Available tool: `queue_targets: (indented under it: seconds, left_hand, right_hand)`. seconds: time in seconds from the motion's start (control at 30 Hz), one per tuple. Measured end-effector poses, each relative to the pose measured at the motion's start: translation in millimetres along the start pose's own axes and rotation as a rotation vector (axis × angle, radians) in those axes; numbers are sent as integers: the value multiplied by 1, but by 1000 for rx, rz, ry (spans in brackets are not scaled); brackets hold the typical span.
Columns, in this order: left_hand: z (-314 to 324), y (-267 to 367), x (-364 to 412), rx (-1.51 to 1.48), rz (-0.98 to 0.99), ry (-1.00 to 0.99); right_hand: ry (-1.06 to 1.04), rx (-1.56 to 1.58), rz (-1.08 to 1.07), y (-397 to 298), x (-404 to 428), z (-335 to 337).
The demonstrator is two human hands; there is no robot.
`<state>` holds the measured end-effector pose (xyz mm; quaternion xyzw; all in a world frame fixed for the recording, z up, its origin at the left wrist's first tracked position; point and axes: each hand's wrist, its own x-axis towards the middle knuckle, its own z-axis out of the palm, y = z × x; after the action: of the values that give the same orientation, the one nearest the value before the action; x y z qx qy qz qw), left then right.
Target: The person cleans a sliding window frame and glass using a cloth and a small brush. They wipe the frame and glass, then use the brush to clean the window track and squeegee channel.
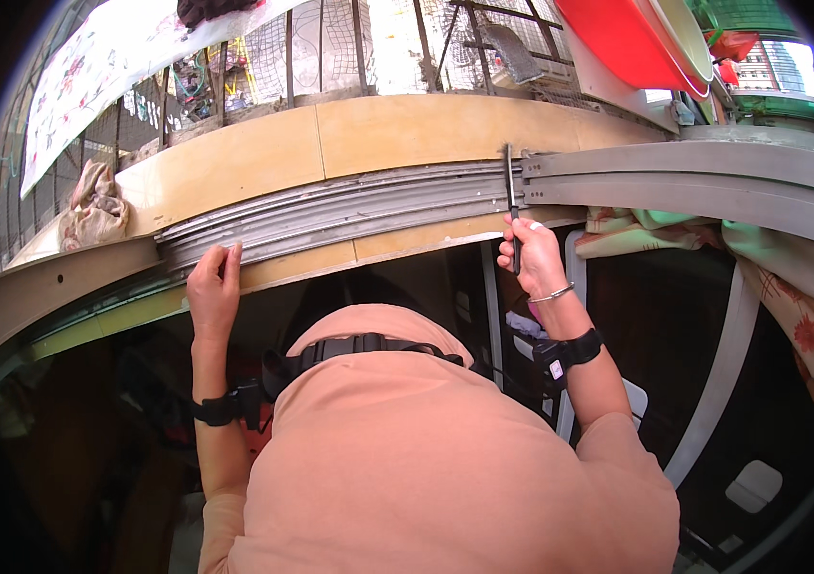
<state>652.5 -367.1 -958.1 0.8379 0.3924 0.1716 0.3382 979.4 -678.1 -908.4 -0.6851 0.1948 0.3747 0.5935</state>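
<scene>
My right hand grips the black handle of a slim brush. The brush's dark bristled tip rests at the tan tiled sill, beside the end of the grey sliding window frame. Its shaft crosses the metal window track. My left hand is at the near edge of the track, fingers curled with thumb and forefinger close together; whether something small is between them cannot be told. A crumpled, stained cloth lies on the left end of the sill.
Metal security bars stand beyond the sill, with a floral white sheet over them at left. A red basin leans at upper right. Patterned curtains hang at right, below the window frame.
</scene>
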Motion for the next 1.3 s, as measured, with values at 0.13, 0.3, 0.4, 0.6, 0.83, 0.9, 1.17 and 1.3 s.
queue_targets:
  seconds: [0.13, 0.3, 0.4, 0.6, 0.83, 0.9, 1.17, 1.3]
  left_hand:
    - [-1, -2, -1, -55, 12, -7]
    - [1, -6, -1, -21, 64, -1]
    - [1, -9, 0, -25, 83, 3]
    - [-2, -13, 1, -49, 82, -14]
    - [-3, -16, 3, -79, 78, -38]
    - [-3, -17, 3, -56, 105, -35]
    - [-5, -19, 3, -73, 128, -46]
    - [-4, -19, 4, -75, 130, -47]
  right_hand:
    - [118, 52, -20, 13, 5, 10]
    - [74, 330, 197, 19, 4, 50]
    - [-51, 465, 273, 24, -11, 86]
    - [-43, 616, 149, 9, -16, 98]
    - [-8, 731, 192, 16, 17, 106]
    - [-106, 827, 182, 23, 13, 118]
    - [40, 759, 94, 6, 8, 116]
    - [-105, 771, 237, 41, -8, 151]
